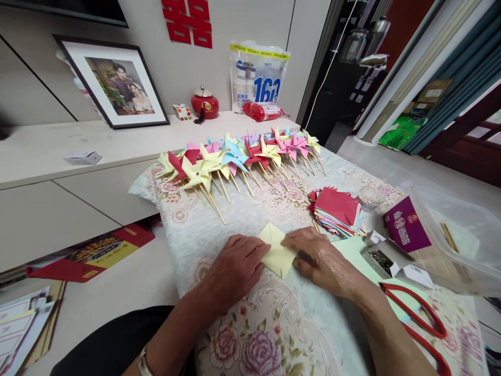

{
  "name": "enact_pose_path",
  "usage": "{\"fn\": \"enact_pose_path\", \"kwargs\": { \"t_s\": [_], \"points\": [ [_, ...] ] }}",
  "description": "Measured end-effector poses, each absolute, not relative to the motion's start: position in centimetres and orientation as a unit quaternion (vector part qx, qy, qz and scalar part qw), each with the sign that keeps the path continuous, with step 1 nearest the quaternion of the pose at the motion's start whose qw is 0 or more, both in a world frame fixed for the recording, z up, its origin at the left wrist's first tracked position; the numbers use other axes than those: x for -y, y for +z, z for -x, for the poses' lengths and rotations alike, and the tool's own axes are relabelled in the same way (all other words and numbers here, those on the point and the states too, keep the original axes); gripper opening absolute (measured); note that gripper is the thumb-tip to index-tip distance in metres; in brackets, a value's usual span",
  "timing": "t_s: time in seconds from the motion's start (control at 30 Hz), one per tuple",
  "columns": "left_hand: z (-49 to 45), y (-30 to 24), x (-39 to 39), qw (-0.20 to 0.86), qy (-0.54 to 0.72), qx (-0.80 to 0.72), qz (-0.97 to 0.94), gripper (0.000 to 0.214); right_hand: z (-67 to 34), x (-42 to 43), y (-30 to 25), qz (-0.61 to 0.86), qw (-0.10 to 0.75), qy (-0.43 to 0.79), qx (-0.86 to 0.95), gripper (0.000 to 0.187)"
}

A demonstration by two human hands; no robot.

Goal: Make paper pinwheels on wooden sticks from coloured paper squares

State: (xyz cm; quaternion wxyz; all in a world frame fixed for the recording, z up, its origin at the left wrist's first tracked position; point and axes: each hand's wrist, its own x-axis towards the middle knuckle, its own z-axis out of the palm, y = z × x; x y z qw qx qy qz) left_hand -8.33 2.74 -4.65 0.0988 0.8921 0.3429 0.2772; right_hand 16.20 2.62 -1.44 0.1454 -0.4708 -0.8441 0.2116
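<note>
A pale yellow paper square [278, 251] with slits cut in from its corners lies on the flowered tablecloth in front of me. My left hand [238, 263] grips its left side, thumb on top of the paper and fingers closed. On the opposite side, my right hand [319, 256] has closed fingers at the right corner; its underside is hidden. Just beyond my right hand sits a stack of coloured paper squares [340, 209], red on top. Farther back, several finished paper pinwheels [235, 154] on wooden sticks lie in rows.
Red-handled scissors [422, 313] lie at the right, near a small open box of dark fasteners [379, 261]. A clear plastic bin [462, 235] holding sticks stands at the table's right edge. A small round clear container [371, 197] is beside the stack. A low cabinet [129, 149] runs behind.
</note>
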Motion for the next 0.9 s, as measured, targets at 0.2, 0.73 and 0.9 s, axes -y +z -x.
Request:
{"fn": "enact_pose_path", "kwargs": {
  "t_s": [0.2, 0.73, 0.9],
  "points": [
    [8.1, -5.0, -3.0, 0.115, 0.32, -0.355, -0.871, 0.034, -16.2, -3.0, -1.5, 0.467, 0.17, 0.218, 0.84, 0.04],
    [7.0, -5.1, -2.6, 0.112, 0.312, -0.491, -0.806, 0.03, -14.6, -3.0, -2.5, 0.552, 0.203, 0.212, 0.781, 0.031],
    [6.6, -5.5, -2.5, 0.079, 0.292, -0.507, -0.807, 0.034, -14.3, -3.1, -2.9, 0.553, 0.183, 0.172, 0.795, 0.036]
  ]
}}
